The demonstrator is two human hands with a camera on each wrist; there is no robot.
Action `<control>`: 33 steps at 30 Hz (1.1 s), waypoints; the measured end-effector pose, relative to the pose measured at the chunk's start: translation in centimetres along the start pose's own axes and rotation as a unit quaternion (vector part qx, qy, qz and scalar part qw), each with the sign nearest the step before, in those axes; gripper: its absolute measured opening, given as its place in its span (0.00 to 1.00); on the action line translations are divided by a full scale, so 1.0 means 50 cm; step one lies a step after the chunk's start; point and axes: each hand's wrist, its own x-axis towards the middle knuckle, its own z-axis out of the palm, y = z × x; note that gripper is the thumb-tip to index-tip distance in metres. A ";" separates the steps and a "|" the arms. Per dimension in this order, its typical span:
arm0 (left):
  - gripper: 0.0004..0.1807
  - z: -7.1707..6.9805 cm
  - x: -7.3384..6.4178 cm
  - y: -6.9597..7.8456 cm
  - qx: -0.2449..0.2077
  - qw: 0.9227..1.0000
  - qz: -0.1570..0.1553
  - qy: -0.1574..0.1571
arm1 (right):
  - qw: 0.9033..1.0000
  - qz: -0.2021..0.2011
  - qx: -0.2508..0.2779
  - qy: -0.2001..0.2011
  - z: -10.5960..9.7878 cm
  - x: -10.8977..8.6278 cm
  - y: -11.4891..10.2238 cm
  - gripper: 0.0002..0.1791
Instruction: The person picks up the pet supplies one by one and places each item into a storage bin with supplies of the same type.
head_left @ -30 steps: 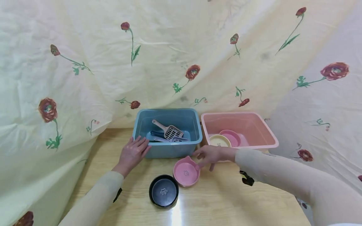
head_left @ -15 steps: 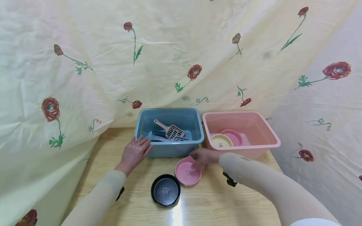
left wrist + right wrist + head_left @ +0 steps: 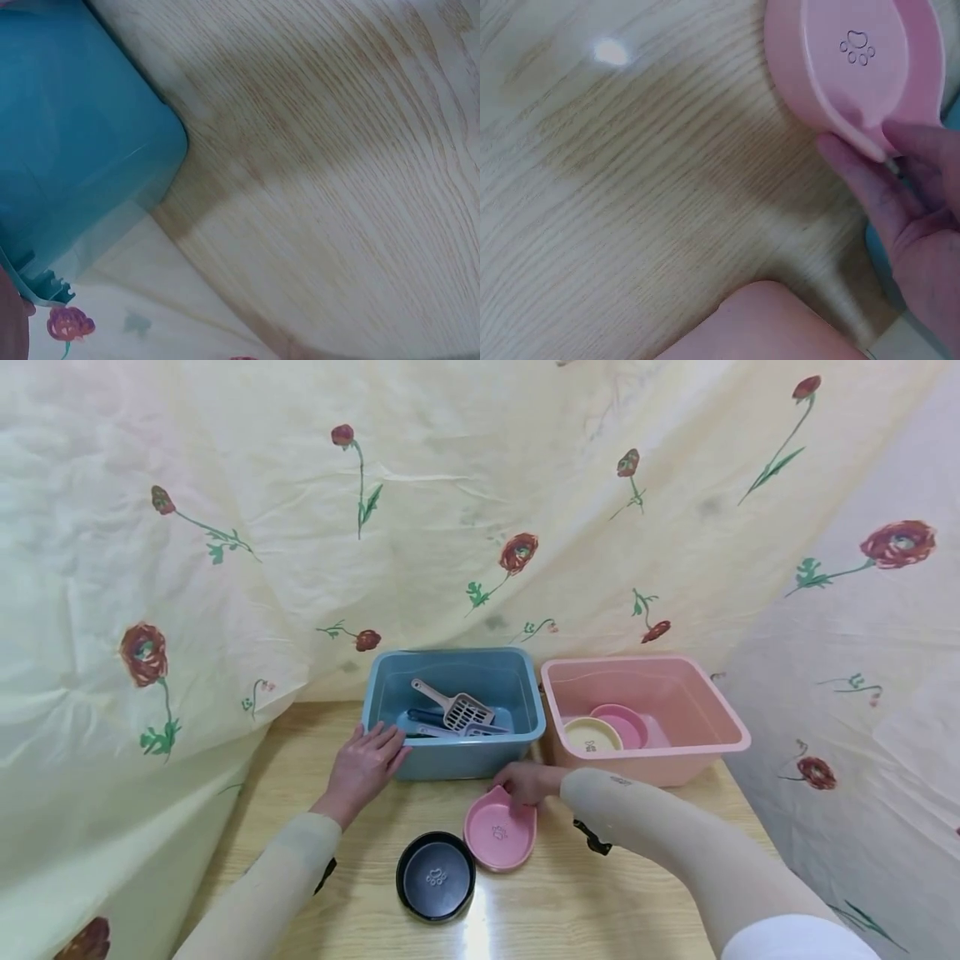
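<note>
My right hand (image 3: pixel 522 783) pinches the far edge of a pink pet bowl (image 3: pixel 498 839) with a paw print inside. In the right wrist view, the bowl's rim (image 3: pixel 821 97) passes between the thumb and a finger. A black paw-print bowl (image 3: pixel 436 878) sits against it on its left. My left hand (image 3: pixel 366 770) rests on the front left rim of a blue litter tray (image 3: pixel 457 763), its fingers lying over the edge. Only a sliver of that hand (image 3: pixel 11 322) shows in the left wrist view. A light-coloured slotted litter scoop (image 3: pixel 467 713) lies in the blue tray.
A pink tray (image 3: pixel 697 747) stands right of the blue one, holding a cream bowl (image 3: pixel 592 737) and a darker pink bowl (image 3: pixel 622 724). Other scoops, including a lavender one (image 3: pixel 435 731), lie in the blue tray. A flowered cloth (image 3: pixel 450 527) hangs behind the wooden table (image 3: pixel 570 910).
My right hand has moved left and taken hold of the pink bowl's rim. Both bowls on the table have shifted slightly towards me. My left hand has stayed on the blue tray.
</note>
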 end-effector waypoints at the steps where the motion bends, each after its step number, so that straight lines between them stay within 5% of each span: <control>1: 0.21 0.001 0.002 0.001 -0.001 1.000 0.000 0.001 | 1.000 -0.008 -0.002 0.001 0.000 0.002 0.003 0.29; 9: 0.18 0.004 0.015 0.008 -0.009 1.000 -0.004 -0.002 | 0.999 -0.042 -0.028 -0.008 0.000 0.012 0.015 0.29; 14: 0.21 -0.001 0.017 0.007 -0.011 1.000 -0.008 -0.011 | 0.994 -0.087 -0.055 -0.036 -0.044 -0.039 -0.024 0.29; 22: 0.24 -0.008 0.004 -0.003 -0.011 1.000 -0.004 -0.025 | 0.982 -0.144 -0.115 -0.035 -0.254 -0.198 -0.089 0.29; 24: 0.27 -0.009 0.000 -0.002 -0.018 1.000 0.000 -0.022 | 0.986 -0.129 -0.099 -0.029 -0.314 -0.234 -0.085 0.29; 28: 0.19 -0.011 -0.007 0.003 -0.022 1.000 -0.005 -0.021 | 0.987 -0.107 -0.122 -0.004 -0.423 -0.296 -0.061 0.27; 33: 0.24 -0.014 -0.008 0.009 -0.013 1.000 -0.015 -0.023 | 0.984 -0.066 -0.161 0.026 -0.503 -0.326 0.010 0.26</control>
